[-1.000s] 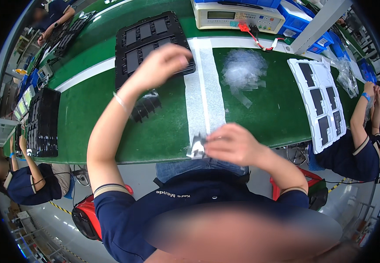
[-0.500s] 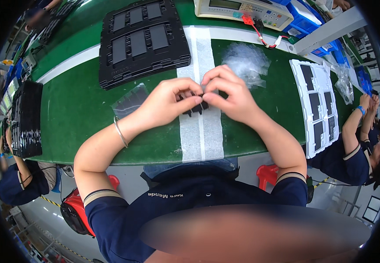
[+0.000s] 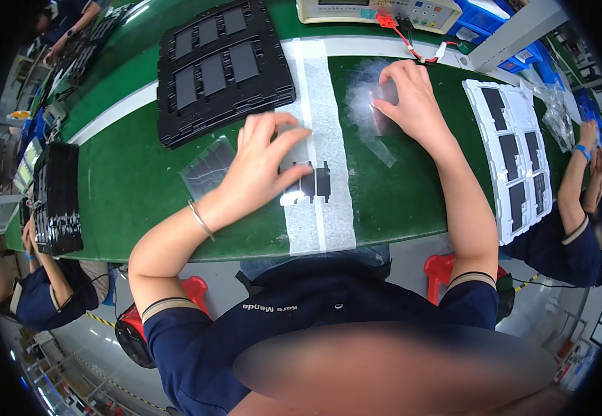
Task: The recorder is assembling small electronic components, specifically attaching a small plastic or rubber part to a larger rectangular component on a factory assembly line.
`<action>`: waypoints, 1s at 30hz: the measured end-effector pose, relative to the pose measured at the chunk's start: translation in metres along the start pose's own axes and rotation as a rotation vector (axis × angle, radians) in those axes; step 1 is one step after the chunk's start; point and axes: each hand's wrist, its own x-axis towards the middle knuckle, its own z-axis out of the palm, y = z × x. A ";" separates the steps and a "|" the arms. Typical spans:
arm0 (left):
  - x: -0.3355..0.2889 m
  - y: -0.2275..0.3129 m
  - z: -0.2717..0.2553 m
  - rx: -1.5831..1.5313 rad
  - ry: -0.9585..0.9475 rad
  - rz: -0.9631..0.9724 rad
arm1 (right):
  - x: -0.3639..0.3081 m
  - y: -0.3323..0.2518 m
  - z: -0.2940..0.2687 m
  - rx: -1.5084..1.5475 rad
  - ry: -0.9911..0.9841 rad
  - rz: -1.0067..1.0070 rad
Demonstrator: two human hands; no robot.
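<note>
A flat black rectangular piece with small tabs (image 3: 323,182) lies on the white strip (image 3: 320,232) that runs across the green bench. My left hand (image 3: 258,159) hovers over the left part of this piece, blurred, its fingers spread and holding nothing visible. Over at the right, my right hand (image 3: 415,104) is above a loose pile of clear plastic film (image 3: 362,111). A gap shows between its curved thumb and fingers, with film visible behind it. Beside my left forearm lies a clear sheet with faint lines (image 3: 207,168).
A stack of black trays holding grey rectangles (image 3: 284,87) stands at the far left. At the right is a white tray with black pieces (image 3: 489,149). An instrument with red leads (image 3: 426,15) sits at the back. Co-workers (image 3: 557,243) sit at both sides.
Both hands have let go of the black piece, which now lies flat on the strip. The right hand has moved right and away to the film pile; the left has drawn slightly left.
</note>
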 end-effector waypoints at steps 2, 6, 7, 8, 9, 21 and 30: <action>0.017 -0.019 -0.013 0.112 0.099 0.074 | 0.001 -0.004 -0.001 -0.036 0.101 -0.048; 0.064 -0.116 -0.061 0.175 0.452 -0.155 | 0.002 -0.027 -0.007 0.100 0.141 -0.140; 0.069 -0.148 -0.075 0.353 0.468 -0.295 | 0.002 -0.031 -0.007 0.117 0.128 -0.158; 0.069 -0.179 -0.088 0.460 0.442 -0.443 | 0.001 -0.035 -0.003 0.138 0.115 -0.180; 0.081 -0.191 -0.097 0.512 0.388 -0.598 | -0.001 -0.031 -0.004 0.160 0.119 -0.191; 0.123 -0.196 -0.097 0.563 0.147 -0.903 | -0.008 -0.030 -0.012 0.207 -0.003 -0.213; 0.073 -0.181 -0.094 -0.915 0.826 -0.481 | -0.010 -0.034 0.004 0.268 -0.100 -0.290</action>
